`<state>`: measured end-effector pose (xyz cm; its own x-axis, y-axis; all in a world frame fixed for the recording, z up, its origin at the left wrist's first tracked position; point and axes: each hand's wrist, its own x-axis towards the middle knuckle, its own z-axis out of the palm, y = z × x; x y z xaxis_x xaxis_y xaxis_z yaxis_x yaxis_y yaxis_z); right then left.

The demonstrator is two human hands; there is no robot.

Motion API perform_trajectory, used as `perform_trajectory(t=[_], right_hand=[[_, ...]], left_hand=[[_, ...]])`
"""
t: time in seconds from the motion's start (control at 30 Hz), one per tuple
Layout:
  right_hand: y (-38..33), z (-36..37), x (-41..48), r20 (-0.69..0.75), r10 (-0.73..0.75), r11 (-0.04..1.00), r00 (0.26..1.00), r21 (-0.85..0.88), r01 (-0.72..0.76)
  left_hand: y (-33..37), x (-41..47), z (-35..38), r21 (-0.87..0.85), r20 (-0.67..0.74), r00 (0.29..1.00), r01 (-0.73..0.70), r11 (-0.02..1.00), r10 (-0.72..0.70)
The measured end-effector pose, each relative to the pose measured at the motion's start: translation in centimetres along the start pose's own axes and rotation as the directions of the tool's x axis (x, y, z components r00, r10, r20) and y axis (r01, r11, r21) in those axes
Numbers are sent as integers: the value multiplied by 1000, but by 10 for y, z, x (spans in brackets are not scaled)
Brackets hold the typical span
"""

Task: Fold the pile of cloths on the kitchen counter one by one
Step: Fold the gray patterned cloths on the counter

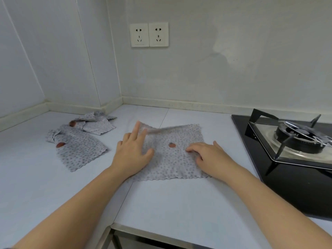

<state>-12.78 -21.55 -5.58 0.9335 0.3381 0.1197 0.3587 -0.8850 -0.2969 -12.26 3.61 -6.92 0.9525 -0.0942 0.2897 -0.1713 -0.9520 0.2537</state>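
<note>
We are working at a pale grey kitchen counter (170,203) that runs into a corner of the light wall. A square grey cloth with small dark dots and a scalloped hem (172,164) is lying spread on the counter right in front of us, with a small red-brown patch (172,145) near its middle. Its far edge is blurred and seems to be standing a little off the surface.

We are laying our left hand (133,155) flat on the left part of this cloth, fingers straight and slightly spread, reaching toward its far left corner, thumb out to the right. We are setting our right hand (210,157) on the right part of the cloth, just beside the red-brown patch. Its fingers (191,150) are bending down onto the fabric and the thumb is pointing away from them. Whether those fingers are gripping any cloth or only pressing it, we cannot tell.

To the left, apart from the spread cloth, two more dotted grey cloths are lying rumpled: a nearer one (80,153) and a farther one (97,124) close to the corner, each showing a red-brown patch. At the right, a black glass gas hob (296,186) with a metal burner stand (301,139) is sitting in the counter. Two white wall sockets (149,34) are showing side by side above.
</note>
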Motion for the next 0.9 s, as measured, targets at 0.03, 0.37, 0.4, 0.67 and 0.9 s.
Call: perform_trajectory(t=[0.03,0.37,0.4,0.67,0.9], right_hand=[[1,-2,-1,-4,2,1000,1000,-17,-2],[1,-4,-4,-115,-58,986,992,147,74],[0,-4,-5,-91,-49,988,995,142,62],[-12,6,-2,-206,2,993,979,-119,-27],[-4,2,1,-251,59,980,966,-169,-103]], left_hand=[[0,-1,0,5,-63,998,14,1000,-14],[18,-17,-9,-119,62,863,-492,862,501],[18,-15,-4,-97,26,862,-502,859,507],[23,-17,1,-57,-175,913,-383,922,368],[10,-12,0,-15,-124,898,-426,904,421]])
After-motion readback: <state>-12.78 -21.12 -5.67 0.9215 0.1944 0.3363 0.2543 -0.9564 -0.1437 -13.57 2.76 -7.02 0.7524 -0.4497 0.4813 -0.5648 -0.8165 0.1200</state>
